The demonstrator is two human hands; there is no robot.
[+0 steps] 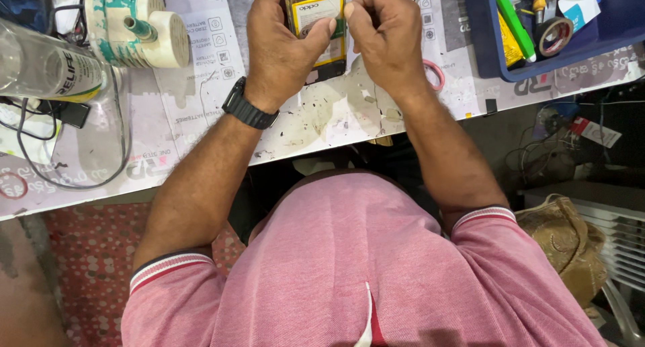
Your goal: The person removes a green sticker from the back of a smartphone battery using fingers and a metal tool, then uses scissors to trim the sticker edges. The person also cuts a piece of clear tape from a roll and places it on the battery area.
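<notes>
Scuffed white printed sheeting covers the surface (201, 112), which runs across the top of the view above the person's pink polo shirt (349, 266).

The left hand (282, 48), with a black wristwatch (248, 105) on its wrist, rests on an opened smartphone with its back cover off and a yellow-labelled battery showing (316, 14). Its thumb presses against the battery's lower edge, so this grip is closed on the phone, pinning it flat at the far middle of the surface.

The right hand (386, 34) curls just beside it, fingertips pinched together over the phone's right edge. They seem to close on something thin, but what it is cannot be told.

A blue plastic tray of tools (484, 45) sits to the right, with a roll of tape and a green-handled tool inside. At the left lie a white-and-teal spool-shaped device (138, 28) and a clear plastic bottle (40, 65), with black cable (74, 182) looping below them.

Judging from the pose, the work is at the stage of freeing or seating a small part beside the battery. The following move calls for a steady hold from the left hand and fine, light fingertip control from the right.
</notes>
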